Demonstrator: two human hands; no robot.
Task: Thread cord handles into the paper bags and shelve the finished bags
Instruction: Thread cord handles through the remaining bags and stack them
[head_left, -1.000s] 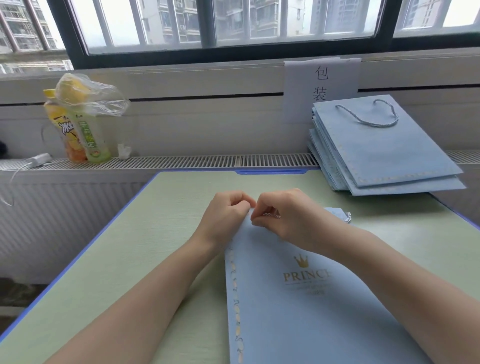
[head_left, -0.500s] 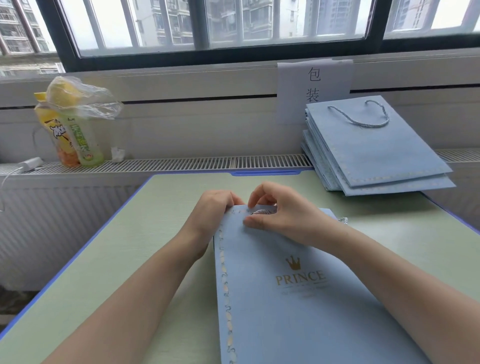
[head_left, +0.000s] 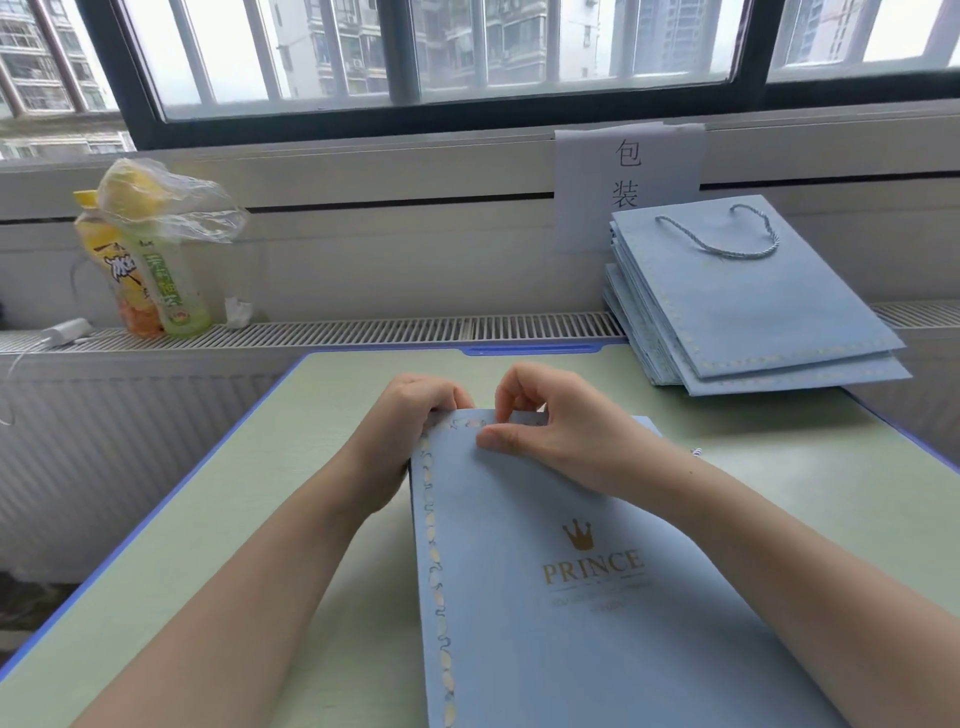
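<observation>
- Blue paper bag (head_left: 571, 597) lies flat on the green table (head_left: 208, 519), long axis running 6 to 12 o'clock, mouth at 12.
- Left hand (head_left: 410, 415) grips the mouth's left corner; right hand (head_left: 550, 426) pinches the top edge just beside it, thumb pressing the face.
- Cord is barely visible at the right hand; its threading cannot be told.
- Stack of finished bags (head_left: 753, 312) sits at 2 o'clock; bottles (head_left: 150, 270) at 10, well apart.

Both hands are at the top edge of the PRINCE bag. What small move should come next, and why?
Probably push the cord end through a hole at the top edge. The left hand grips the blue bag at its top corner, and the right hand pinches at that edge. No handle loop shows on this bag, unlike the finished stack.
</observation>
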